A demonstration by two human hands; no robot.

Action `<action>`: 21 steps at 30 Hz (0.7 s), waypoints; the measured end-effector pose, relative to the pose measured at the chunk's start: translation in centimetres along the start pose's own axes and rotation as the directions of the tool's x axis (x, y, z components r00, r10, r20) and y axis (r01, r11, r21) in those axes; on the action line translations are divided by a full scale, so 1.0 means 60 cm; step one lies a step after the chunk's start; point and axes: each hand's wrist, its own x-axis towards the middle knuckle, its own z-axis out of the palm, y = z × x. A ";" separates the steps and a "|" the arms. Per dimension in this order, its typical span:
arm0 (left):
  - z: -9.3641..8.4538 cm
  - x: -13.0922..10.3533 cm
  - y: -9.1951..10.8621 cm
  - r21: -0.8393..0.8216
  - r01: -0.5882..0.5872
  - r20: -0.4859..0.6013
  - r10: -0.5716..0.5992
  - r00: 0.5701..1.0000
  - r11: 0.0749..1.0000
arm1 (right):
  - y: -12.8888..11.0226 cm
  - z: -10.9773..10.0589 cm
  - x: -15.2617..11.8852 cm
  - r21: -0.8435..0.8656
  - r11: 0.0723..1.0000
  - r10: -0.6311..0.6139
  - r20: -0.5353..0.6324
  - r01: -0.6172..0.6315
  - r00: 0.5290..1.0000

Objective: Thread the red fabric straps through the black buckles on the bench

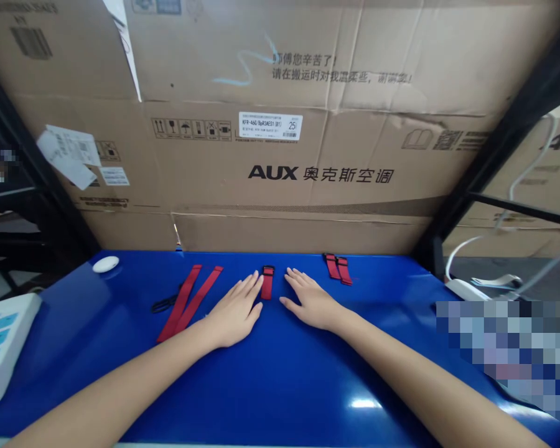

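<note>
My left hand (236,314) lies flat on the blue table, fingers stretched out, its fingertips right beside a short red strap with a black buckle (267,285). On the other side of that strap rests my right hand (312,300), palm down with the fingers extended, holding nothing. Two long red straps (198,300) lie side by side to the left of my left hand, and some black buckles (164,303) are next to them. Beyond my right hand are two more short red straps with black buckles (338,269), lying close together.
A cardboard wall (280,230) closes off the back of the blue table (261,392), between black metal posts (471,149). A white oval object (105,264) sits at the back left. At the left edge is a white device with blue panels (4,336). A white cable (452,261) hangs at right.
</note>
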 end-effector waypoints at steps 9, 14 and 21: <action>-0.027 -0.010 0.002 -0.113 -0.158 0.086 0.168 0.982 0.981 | 0.003 0.007 -0.005 0.035 0.998 -0.044 -0.001 0.044 0.999; -0.023 -0.008 0.002 -0.107 -0.168 0.110 0.180 0.977 0.980 | 0.000 0.006 -0.003 0.036 0.998 -0.043 -0.005 0.043 0.999; 0.004 -0.004 -0.018 -0.026 0.103 -0.106 -0.105 0.989 0.994 | -0.020 -0.004 -0.004 0.046 0.998 -0.031 0.000 0.030 1.000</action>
